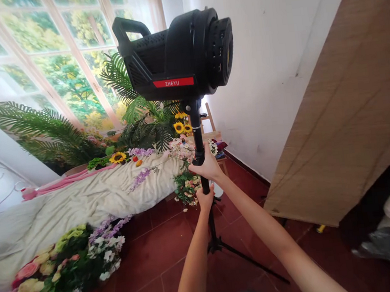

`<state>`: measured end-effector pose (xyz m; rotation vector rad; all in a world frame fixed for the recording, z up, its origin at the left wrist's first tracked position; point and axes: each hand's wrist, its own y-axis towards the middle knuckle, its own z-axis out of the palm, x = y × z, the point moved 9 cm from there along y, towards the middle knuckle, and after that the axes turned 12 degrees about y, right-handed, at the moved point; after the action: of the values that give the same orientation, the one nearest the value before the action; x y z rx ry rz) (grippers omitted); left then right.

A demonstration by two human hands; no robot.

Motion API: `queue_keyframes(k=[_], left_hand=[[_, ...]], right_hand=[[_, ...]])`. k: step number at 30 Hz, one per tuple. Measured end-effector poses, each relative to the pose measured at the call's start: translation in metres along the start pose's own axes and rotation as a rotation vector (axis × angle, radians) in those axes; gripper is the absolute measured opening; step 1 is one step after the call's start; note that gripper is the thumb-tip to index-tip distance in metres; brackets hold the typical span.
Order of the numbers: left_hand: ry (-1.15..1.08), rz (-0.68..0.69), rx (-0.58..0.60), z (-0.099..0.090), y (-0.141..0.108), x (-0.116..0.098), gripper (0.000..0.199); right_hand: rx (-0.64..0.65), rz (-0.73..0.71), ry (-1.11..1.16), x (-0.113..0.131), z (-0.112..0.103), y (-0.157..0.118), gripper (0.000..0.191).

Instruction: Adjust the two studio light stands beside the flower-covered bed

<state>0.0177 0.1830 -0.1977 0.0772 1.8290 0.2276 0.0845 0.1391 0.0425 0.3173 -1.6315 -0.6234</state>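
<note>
A black studio light [173, 56] with a red ZHEYU label sits on top of a black stand [198, 136], its round front facing right. My right hand [208, 164] is wrapped round the stand's pole at a collar below the light. Lower on the same pole, my left hand [206, 197] is closed round it. The stand's tripod legs [255, 259] spread over the red tiled floor, and one reaches toward the lower right. My fingers are partly hidden behind the pole.
On the left is a bed [97, 191] with a cream cover and flowers [54, 272] along its edge. Palm leaves [55, 134] stand by the window. A wooden easel [212, 118] is behind the stand, and a tan panel [326, 115] leans at the right.
</note>
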Motion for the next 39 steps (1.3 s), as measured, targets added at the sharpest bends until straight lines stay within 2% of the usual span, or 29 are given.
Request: queue_keyframes(k=[10,16,21,25,27,30,32,34,36,39], left_hand=[[-0.032,-0.016,0.055,0.002,-0.002,-0.004,0.034],[0.048,-0.066,-0.042,0.0,-0.002,0.0,0.035],[0.092,-0.043,-0.059,0.001,-0.001,-0.001,0.036],[0.083,-0.025,-0.078,-0.002,-0.002,-0.005,0.036],[0.078,-0.028,-0.086,-0.002,-0.002,-0.005,0.036],[0.086,-0.011,-0.082,-0.001,-0.002,-0.004,0.037],[0.097,0.01,-0.08,0.001,-0.001,-0.003,0.038],[0.11,0.016,-0.084,0.002,-0.001,0.0,0.04],[0.112,0.016,-0.075,0.004,0.0,0.003,0.04],[0.094,0.014,-0.068,0.006,0.0,0.005,0.039]], right_hand=[[-0.006,0.006,-0.053,-0.006,-0.004,0.0,0.06],[-0.005,-0.007,-0.044,-0.009,-0.004,-0.001,0.059],[-0.006,-0.004,-0.012,-0.01,-0.001,-0.001,0.065],[0.044,-0.023,0.093,-0.008,-0.011,-0.014,0.074],[0.13,0.023,0.139,-0.023,-0.022,-0.03,0.072],[0.235,0.285,0.097,-0.082,-0.044,-0.074,0.052],[0.226,0.492,-0.021,-0.13,-0.062,-0.111,0.045],[0.175,0.592,-0.12,-0.165,-0.072,-0.144,0.04],[0.131,0.599,-0.115,-0.183,-0.068,-0.166,0.035],[0.04,0.591,-0.004,-0.195,-0.053,-0.178,0.037]])
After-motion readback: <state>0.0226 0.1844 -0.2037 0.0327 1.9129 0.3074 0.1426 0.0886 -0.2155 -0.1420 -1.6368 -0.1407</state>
